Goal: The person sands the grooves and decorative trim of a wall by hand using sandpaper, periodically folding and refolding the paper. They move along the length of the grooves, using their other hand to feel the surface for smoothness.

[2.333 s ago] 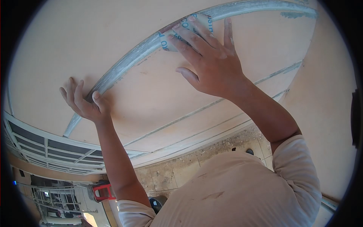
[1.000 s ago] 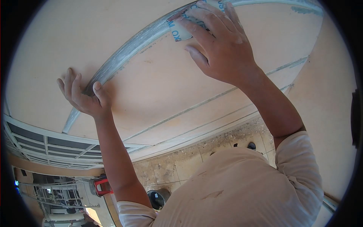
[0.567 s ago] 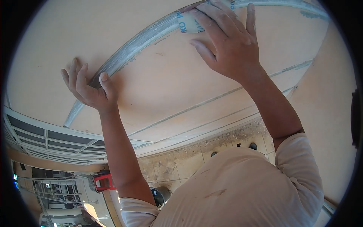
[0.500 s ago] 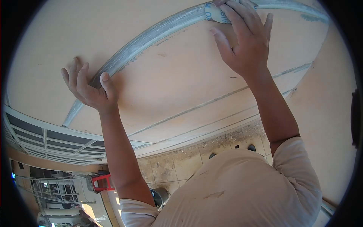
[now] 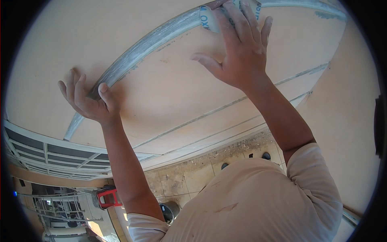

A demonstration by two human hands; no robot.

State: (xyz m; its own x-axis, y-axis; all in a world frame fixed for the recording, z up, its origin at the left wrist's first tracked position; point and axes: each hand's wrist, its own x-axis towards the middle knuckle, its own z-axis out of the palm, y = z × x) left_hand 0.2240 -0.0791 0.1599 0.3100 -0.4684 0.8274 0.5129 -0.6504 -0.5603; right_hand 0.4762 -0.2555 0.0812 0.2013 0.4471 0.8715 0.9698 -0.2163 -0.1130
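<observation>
A curved grey band (image 5: 149,42) crosses the pale wall (image 5: 169,88). My right hand (image 5: 244,56) presses a sheet of sandpaper (image 5: 209,20) with blue print on its pale backing against the band near the top. Its fingers lie flat over the sheet and the thumb is spread out. Toward the band's lower left end, my left hand (image 5: 90,97) touches the band with fingers apart and slightly curled, thumb raised. Nothing shows in its grasp.
Straight grey strips (image 5: 201,115) run along the wall below the band. Barred window panels (image 5: 52,155) are at left. A red stool (image 5: 108,197) and a dark bucket (image 5: 169,210) stand low on the left, by the tiled floor (image 5: 197,175).
My right hand and the sandpaper have slid left along the band, and its thumb is spread wider. In view, my left hand sits slightly lower and further left.
</observation>
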